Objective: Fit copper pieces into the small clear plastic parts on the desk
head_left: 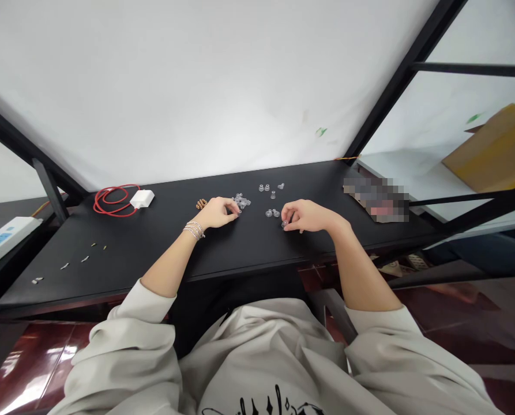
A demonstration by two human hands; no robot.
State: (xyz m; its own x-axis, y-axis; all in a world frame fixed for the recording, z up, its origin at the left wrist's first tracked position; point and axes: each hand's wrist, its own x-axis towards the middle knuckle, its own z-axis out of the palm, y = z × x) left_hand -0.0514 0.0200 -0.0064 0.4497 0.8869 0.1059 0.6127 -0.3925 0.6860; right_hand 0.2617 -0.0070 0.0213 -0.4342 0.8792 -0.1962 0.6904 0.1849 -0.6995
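Note:
Small clear plastic suction cups lie on the black tabletop in front of me. A heap of them (242,199) sits just beyond the fingertips of my left hand (220,212). The thumb and fingers of that hand are pinched together on a clear suction cup at the heap's near edge, mostly hidden by the fingertips. My right hand (303,215) is closed, pinching another clear suction cup (284,223) low over the table. Beside it stands a pair of suction cups (273,213). Farther back are a single cup (273,195), a second pair (264,188) and a cup lying tilted (281,186).
Brown beads (201,204) lie behind my left wrist. To the left are a white charger (142,199) with a red cable (105,202) and several tiny pieces (85,259). A blurred flat packet (377,199) lies right. Black frame posts (395,86) flank the table (153,259).

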